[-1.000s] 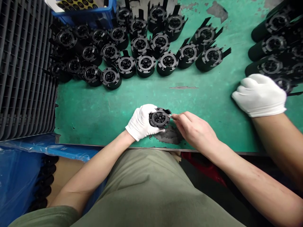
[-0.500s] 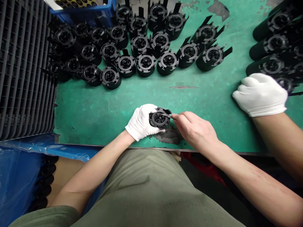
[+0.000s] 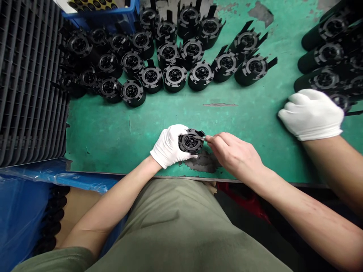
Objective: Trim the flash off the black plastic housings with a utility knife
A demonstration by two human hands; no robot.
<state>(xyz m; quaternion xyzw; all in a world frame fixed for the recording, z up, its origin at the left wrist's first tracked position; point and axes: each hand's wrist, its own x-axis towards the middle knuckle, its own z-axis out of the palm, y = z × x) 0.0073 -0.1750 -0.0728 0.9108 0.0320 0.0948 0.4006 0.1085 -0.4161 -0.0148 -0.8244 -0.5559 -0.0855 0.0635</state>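
My left hand (image 3: 169, 146), in a white glove, wraps round the side of a black round plastic housing (image 3: 191, 141) near the front edge of the table. The ringed face of this housing points up at me. My bare right hand (image 3: 234, 153) pinches metal tweezers (image 3: 202, 138). Their slim tips reach over the housing's face, close to its centre. Whether the tips grip any small part is too fine to make out.
Many similar black housings (image 3: 175, 75) stand across the back of the green table (image 3: 113, 132). A blue bin (image 3: 113, 19) sits behind them, and stacked black trays (image 3: 31, 83) rise at left. A co-worker's gloved fist (image 3: 312, 113) rests at right beside more housings (image 3: 324, 79).
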